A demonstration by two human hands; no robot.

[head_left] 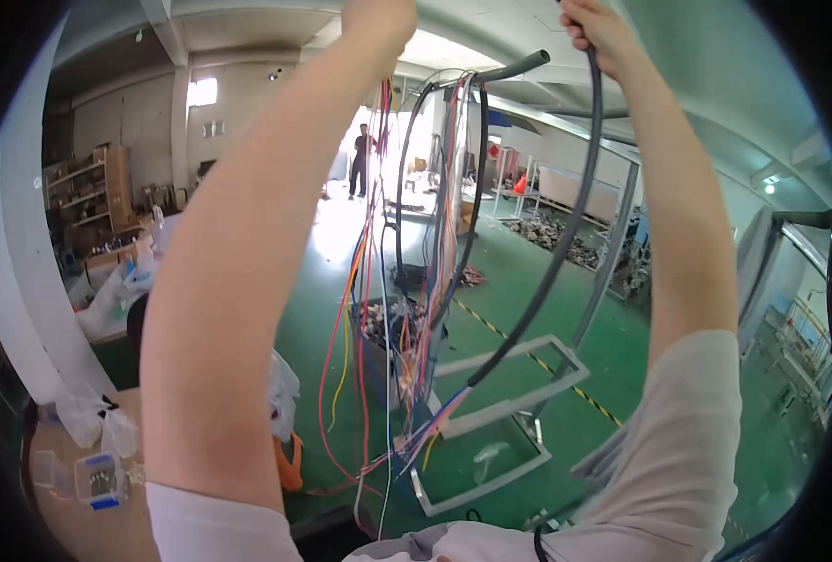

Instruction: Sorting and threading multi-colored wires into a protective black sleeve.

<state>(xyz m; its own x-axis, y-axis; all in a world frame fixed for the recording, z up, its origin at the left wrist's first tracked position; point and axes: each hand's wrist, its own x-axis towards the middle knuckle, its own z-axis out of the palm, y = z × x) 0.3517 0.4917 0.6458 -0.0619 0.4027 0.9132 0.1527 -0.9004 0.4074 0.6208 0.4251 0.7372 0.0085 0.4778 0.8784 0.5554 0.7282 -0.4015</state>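
Black cable [593, 122]: round, smooth-jacketed, flexible. The upper section is gripped in the right hand [603, 36]; the remainder hangs in a long curve toward lower left. Multicoloured conductors [446, 415] emerge from the jacket's lower end, fanning out. Loose wires [368, 220], red, yellow and white among them, hang below the left hand [383, 21].

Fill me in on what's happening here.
A person has both arms raised. The right hand grips a long black tube, with coloured wires coming out of its lower end. The left hand is cut off by the picture's top edge; loose strands hang below it, but its grip can't be made out. Another person stands in the background.
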